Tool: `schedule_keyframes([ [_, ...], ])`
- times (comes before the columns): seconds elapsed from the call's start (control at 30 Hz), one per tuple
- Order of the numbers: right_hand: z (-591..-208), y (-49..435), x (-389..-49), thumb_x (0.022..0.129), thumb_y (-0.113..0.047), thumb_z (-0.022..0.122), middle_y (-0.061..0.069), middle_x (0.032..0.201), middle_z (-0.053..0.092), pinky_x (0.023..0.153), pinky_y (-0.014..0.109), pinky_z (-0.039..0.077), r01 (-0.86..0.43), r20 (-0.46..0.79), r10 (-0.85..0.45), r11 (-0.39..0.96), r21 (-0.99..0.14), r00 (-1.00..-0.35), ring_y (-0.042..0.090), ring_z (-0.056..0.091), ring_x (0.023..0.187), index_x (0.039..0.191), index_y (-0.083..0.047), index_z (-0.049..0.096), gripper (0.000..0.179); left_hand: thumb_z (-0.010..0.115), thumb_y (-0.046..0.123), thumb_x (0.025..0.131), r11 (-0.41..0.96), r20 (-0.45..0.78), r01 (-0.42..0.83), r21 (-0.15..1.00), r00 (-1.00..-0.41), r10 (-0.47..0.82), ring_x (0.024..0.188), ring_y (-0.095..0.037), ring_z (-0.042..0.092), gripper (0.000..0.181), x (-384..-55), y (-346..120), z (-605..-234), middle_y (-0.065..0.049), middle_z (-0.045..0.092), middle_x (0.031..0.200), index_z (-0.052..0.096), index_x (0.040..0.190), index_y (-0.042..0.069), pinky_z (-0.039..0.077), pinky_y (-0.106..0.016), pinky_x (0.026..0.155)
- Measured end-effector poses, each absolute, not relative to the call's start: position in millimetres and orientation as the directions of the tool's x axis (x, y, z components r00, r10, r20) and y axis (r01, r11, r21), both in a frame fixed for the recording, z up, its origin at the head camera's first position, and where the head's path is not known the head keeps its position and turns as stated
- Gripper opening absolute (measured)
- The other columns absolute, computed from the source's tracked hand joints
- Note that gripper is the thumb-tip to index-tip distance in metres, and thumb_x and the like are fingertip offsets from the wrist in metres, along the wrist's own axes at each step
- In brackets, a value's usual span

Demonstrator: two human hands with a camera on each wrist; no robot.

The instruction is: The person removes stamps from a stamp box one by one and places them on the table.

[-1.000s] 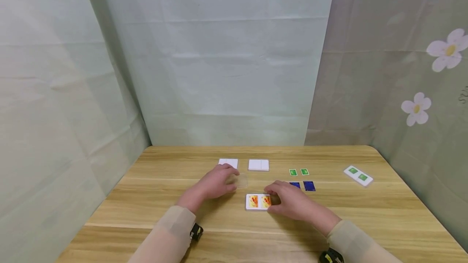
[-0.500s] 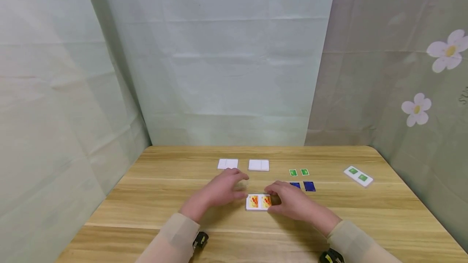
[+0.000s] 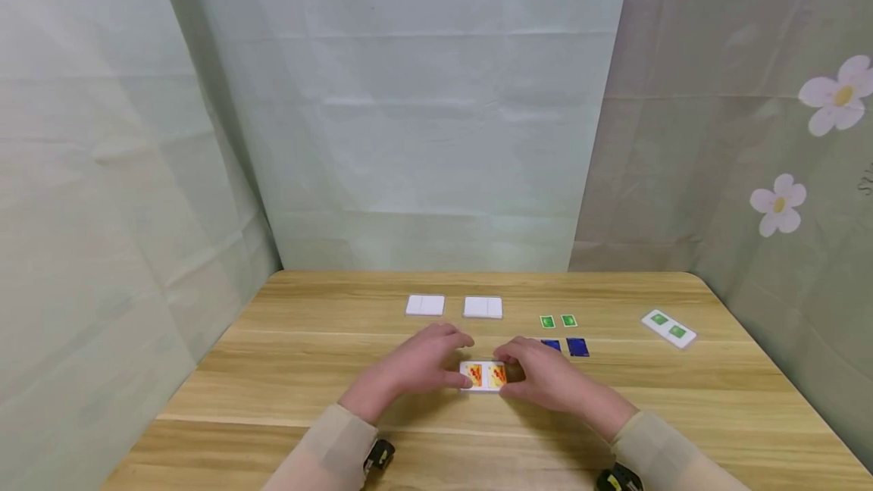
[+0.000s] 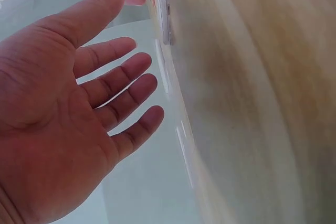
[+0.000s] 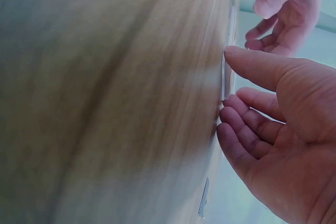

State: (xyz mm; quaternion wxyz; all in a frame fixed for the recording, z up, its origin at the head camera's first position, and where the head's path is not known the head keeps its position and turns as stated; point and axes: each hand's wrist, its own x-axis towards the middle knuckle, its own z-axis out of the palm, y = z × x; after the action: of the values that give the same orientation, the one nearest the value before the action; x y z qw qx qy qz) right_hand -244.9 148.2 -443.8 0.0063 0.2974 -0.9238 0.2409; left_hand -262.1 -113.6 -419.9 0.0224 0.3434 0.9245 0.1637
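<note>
In the head view a white, clear-edged card (image 3: 483, 386) bearing two orange-and-yellow picture squares lies on the wooden table. My right hand (image 3: 546, 376) holds its right end, fingertips at the far edge and thumb at the near edge. The right wrist view shows the card's thin edge (image 5: 226, 77) between that thumb and the fingers. My left hand (image 3: 426, 361) is at the card's left end, thumb tip overlapping the corner. Its fingers (image 4: 126, 77) are spread and loosely bent in the left wrist view, with nothing between them.
Two blank white cards, a left one (image 3: 425, 305) and a right one (image 3: 483, 307), lie at the back. Small green squares (image 3: 569, 320) and blue squares (image 3: 577, 347) lie right of centre. Farther right is a slanted white card (image 3: 669, 329) with two green pictures.
My left hand has moved right and nearer, up to the card's left end. A clear thin piece seen at its fingers earlier no longer shows. My right hand has stayed put.
</note>
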Motion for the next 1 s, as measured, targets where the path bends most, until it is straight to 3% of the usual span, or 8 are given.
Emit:
schedule_keyframes([
  [0.67,-442.9,148.0,-245.1,0.088,-0.019,0.096,0.001,0.117,0.072,0.093,0.046,0.059,-0.525,0.126,-0.534,0.713,-0.465,-0.836,0.018,0.067,0.104,0.130,-0.005,0.075,0.049,0.096,0.031,0.088,0.729,0.009,0.586,0.355,-0.781,0.624,0.115,-0.015,0.061,0.064,-255.2,-114.3,-423.8,-0.005,0.069,0.130,0.072,0.142,0.005,0.054,-0.037,0.105],
  [1.0,-442.2,147.6,-245.5,0.088,-0.019,0.096,0.001,0.117,0.072,0.093,0.046,0.059,-0.525,0.121,-0.536,0.714,-0.463,-0.835,0.017,0.066,0.104,0.131,-0.005,0.075,0.050,0.095,0.033,0.089,0.741,0.007,0.597,0.309,-0.780,0.626,0.113,-0.015,0.060,0.058,-256.5,-113.6,-427.9,-0.001,0.067,0.125,0.075,0.137,0.009,0.054,-0.036,0.102],
])
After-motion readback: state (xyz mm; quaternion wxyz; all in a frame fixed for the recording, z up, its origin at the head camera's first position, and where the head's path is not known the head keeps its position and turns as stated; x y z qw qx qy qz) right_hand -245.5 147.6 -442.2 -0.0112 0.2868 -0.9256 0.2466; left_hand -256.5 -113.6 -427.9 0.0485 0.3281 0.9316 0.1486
